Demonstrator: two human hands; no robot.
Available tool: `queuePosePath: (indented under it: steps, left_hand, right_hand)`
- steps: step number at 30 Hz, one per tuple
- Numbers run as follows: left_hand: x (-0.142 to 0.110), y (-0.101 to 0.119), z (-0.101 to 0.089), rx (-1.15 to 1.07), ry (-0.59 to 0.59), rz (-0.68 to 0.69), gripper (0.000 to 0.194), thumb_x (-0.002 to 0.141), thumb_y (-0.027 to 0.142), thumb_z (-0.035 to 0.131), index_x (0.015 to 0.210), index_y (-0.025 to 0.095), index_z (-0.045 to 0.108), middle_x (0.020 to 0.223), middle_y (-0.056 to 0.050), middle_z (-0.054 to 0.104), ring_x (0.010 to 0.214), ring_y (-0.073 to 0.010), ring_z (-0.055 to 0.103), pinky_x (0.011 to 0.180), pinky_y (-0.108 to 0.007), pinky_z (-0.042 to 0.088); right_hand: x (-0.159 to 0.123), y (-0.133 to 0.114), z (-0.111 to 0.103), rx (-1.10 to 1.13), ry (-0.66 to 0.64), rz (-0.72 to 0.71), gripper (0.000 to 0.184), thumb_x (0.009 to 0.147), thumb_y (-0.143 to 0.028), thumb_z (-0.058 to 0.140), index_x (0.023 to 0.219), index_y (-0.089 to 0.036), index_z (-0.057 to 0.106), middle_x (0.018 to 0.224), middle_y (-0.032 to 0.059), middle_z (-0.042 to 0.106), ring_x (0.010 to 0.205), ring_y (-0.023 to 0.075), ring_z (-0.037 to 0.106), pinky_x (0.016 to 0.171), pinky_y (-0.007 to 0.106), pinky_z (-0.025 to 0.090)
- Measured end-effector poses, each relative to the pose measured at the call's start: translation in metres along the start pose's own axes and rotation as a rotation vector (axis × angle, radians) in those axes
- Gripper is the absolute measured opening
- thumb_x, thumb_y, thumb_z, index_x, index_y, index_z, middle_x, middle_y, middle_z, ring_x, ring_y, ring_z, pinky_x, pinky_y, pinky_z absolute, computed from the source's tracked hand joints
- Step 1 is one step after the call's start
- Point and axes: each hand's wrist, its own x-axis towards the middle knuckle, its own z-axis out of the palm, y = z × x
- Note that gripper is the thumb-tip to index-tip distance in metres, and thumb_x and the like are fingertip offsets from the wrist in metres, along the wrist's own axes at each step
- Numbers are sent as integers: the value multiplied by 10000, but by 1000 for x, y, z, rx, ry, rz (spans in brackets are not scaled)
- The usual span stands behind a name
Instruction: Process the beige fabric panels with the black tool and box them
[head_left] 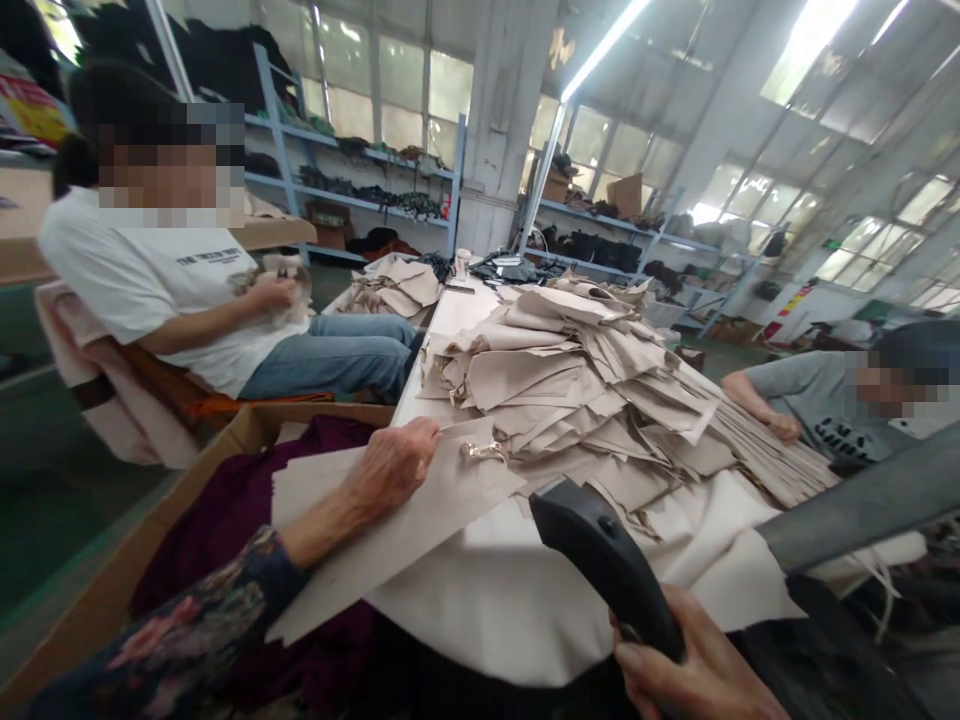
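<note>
My left hand (pixel 394 462) is closed on a flat beige panel (pixel 337 520) of fabric or leather, with its fingers curled at the far edge. The panel stretches from over the box across the table's near edge. A gold-coloured metal clasp (pixel 484 452) shows near its far right end, just past my fingers. My right hand (pixel 675 660) is wrapped around the grip of a black handheld tool (pixel 604 550) with a wide, blunt head. This tool is held up over the white-covered table edge, apart from the panel. Its exact kind I cannot make out.
A large pile of beige panels (pixel 555 380) covers the table (pixel 487 590). A cardboard box (pixel 172 500) with dark purple cloth stands at lower left. One person (pixel 165 290) sits left, another (pixel 817 395) at right. A grey bar (pixel 862 495) slants in from the right.
</note>
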Motion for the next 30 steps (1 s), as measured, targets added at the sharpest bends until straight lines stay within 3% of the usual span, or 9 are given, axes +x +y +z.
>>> queuePosePath:
  steps: [3, 7, 9, 13, 21, 26, 28, 30]
  left_hand:
    - [-19, 16, 29, -168, -74, -129, 251, 928, 222, 335, 791, 181, 542, 754, -69, 644, 699, -197, 614, 640, -283, 396]
    - [-33, 35, 51, -297, -189, -170, 235, 914, 261, 328, 799, 205, 525, 758, -55, 653, 709, -193, 622, 666, -281, 414]
    - [-35, 40, 57, -296, -289, -157, 176, 885, 297, 386, 894, 204, 535, 807, -59, 675, 747, -212, 638, 670, -294, 416]
    - [-32, 48, 65, -169, -444, -126, 259, 854, 365, 438, 1026, 184, 507, 901, -92, 681, 811, -255, 650, 644, -319, 417]
    - [-18, 72, 81, -22, -328, -23, 274, 878, 395, 437, 1001, 161, 511, 948, -107, 604, 871, -250, 601, 693, -330, 435]
    - [-14, 78, 95, 3, -291, -66, 586, 778, 699, 455, 976, 152, 522, 901, -121, 598, 853, -293, 596, 652, -342, 424]
    - [-15, 75, 99, -20, -275, -46, 542, 804, 674, 443, 942, 157, 529, 900, -120, 599, 850, -283, 594, 655, -334, 415]
    - [-17, 69, 102, -100, -259, -29, 400, 897, 539, 393, 905, 165, 536, 888, -103, 607, 830, -246, 595, 675, -314, 408]
  right_hand:
    - [9, 2, 3, 9, -45, 14, 272, 749, -400, 636, 806, -153, 536, 472, -47, 522, 427, 100, 484, 465, 198, 375]
    - [17, 2, 2, 16, -26, -2, 195, 768, -338, 604, 770, -161, 523, 470, -41, 535, 403, 92, 467, 444, 195, 372]
    - [19, 2, 1, 22, -26, -26, 174, 775, -316, 597, 765, -158, 524, 472, -36, 545, 410, 91, 473, 450, 193, 377]
    - [23, 4, 1, 34, -49, -29, 161, 772, -298, 604, 760, -155, 530, 474, -38, 551, 410, 88, 476, 442, 186, 371]
    - [30, 19, 5, 96, -42, -6, 125, 766, -263, 597, 772, -158, 530, 463, -51, 547, 394, 82, 467, 426, 174, 366]
    - [33, 22, 3, 72, -45, 10, 116, 770, -254, 590, 760, -151, 538, 462, -45, 545, 406, 79, 470, 429, 166, 365]
    - [36, 23, 6, 69, -73, 15, 115, 775, -253, 592, 762, -153, 538, 469, -48, 541, 408, 77, 467, 424, 161, 363]
    - [39, 24, 10, 63, -103, 40, 115, 771, -254, 598, 776, -155, 541, 468, -55, 531, 399, 74, 457, 407, 156, 352]
